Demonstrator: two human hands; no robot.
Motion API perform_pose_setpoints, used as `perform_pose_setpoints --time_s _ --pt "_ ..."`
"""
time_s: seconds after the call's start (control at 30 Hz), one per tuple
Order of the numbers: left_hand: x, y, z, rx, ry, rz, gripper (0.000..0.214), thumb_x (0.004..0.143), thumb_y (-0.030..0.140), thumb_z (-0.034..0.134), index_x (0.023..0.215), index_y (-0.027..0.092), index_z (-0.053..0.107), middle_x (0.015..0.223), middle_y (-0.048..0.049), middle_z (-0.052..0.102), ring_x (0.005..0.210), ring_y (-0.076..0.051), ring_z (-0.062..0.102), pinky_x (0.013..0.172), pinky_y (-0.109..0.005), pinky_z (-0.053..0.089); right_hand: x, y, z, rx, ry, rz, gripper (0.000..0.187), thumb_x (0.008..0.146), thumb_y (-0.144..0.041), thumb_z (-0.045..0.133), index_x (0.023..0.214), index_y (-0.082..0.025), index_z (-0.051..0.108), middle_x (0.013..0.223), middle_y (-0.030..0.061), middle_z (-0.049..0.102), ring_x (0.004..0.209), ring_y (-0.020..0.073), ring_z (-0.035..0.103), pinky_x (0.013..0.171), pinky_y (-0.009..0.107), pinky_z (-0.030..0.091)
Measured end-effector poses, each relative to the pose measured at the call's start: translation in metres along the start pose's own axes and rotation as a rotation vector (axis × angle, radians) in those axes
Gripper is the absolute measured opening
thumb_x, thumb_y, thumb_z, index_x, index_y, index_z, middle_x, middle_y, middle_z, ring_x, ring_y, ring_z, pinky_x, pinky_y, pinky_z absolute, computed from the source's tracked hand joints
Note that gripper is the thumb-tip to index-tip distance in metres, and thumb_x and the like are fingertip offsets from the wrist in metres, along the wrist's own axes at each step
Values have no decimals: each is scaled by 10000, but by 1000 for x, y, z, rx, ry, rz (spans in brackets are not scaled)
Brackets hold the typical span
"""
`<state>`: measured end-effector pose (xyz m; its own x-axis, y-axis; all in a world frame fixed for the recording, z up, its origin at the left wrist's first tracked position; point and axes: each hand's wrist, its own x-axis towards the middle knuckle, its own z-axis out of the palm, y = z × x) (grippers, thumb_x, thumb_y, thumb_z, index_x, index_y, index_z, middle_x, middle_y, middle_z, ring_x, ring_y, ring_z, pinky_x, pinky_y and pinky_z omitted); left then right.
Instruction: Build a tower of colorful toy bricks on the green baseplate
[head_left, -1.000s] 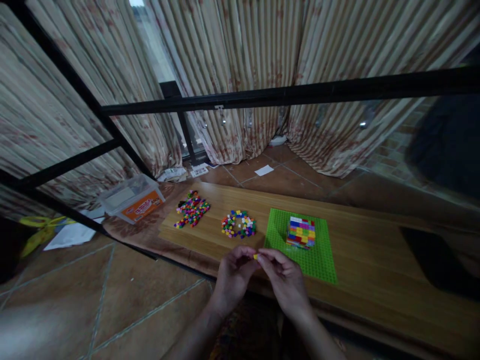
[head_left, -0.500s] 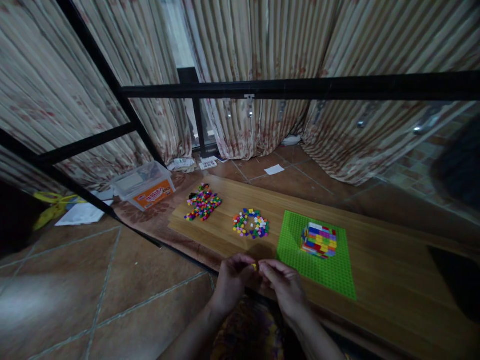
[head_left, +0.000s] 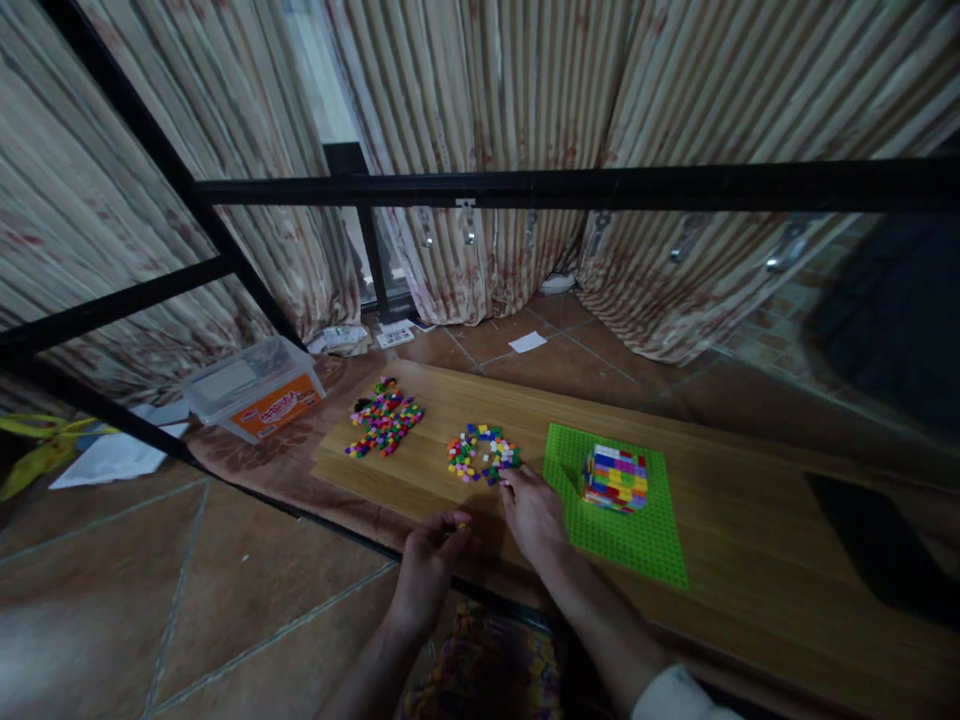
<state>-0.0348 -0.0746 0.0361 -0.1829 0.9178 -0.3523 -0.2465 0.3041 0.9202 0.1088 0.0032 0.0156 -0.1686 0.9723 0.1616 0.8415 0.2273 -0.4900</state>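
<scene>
My left hand point(head_left: 429, 560) hovers at the near edge of the wooden board point(head_left: 720, 520), fingers pinched on a small yellow brick point(head_left: 463, 523). My right hand point(head_left: 531, 510) reaches forward, its fingertips touching the near right side of the middle pile of small coloured bricks point(head_left: 480, 452); whether they grip one is hidden. Right of that hand lies a green baseplate point(head_left: 622, 530) carrying a multicoloured block of stacked bricks point(head_left: 615, 477). A second, larger pile of bricks point(head_left: 384, 420) lies farther left on the board.
A clear plastic box with an orange label point(head_left: 253, 388) stands off the board's left end. Black metal bars point(head_left: 525, 188) cross in front of striped curtains. Papers point(head_left: 112, 458) lie on the tiled floor. A dark flat object point(head_left: 877, 540) sits at the board's right.
My hands, held together on the yellow brick before, have parted. The right hand moved forward to the middle pile; the left stayed near the edge with the brick.
</scene>
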Motion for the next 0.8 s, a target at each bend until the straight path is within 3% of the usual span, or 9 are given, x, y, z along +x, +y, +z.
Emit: perform_pose_setpoints --time_s 0.23,0.33,0.5,0.63,0.8 --pt "7 7 18 162 -25 165 208 663 319 745 791 161 702 783 -16 694 786 -152 623 764 -249 483 -24 8 -14 249 164 26 207 896 -179 481 972 -195 673 970 66 691 901 188 641 838 299 473" --pt "10 4 34 176 -61 175 192 658 296 739 795 165 711 787 -21 707 784 -161 634 764 -260 494 -46 14 -27 456 230 101 211 909 -241 479 968 -204 679 945 54 704 865 171 656 802 285 494" --pt "8 -2 67 222 -209 192 165 705 263 702 839 168 722 795 -23 712 776 -154 635 746 -255 500 -77 23 -48 668 230 163 230 905 -326 507 1006 -220 684 939 46 706 860 159 663 767 267 509" --pt "9 -4 94 233 -303 273 131 752 249 674 844 167 718 814 -23 706 776 -139 633 740 -241 505 -81 33 -58 739 326 208 213 880 -335 546 963 -220 705 928 46 714 877 169 663 791 289 514" --pt "22 -8 123 220 -327 414 122 774 221 655 872 166 705 855 -31 705 796 -140 657 747 -246 529 -70 51 -63 789 460 297 198 839 -347 598 928 -213 714 935 50 730 871 188 671 798 330 527"
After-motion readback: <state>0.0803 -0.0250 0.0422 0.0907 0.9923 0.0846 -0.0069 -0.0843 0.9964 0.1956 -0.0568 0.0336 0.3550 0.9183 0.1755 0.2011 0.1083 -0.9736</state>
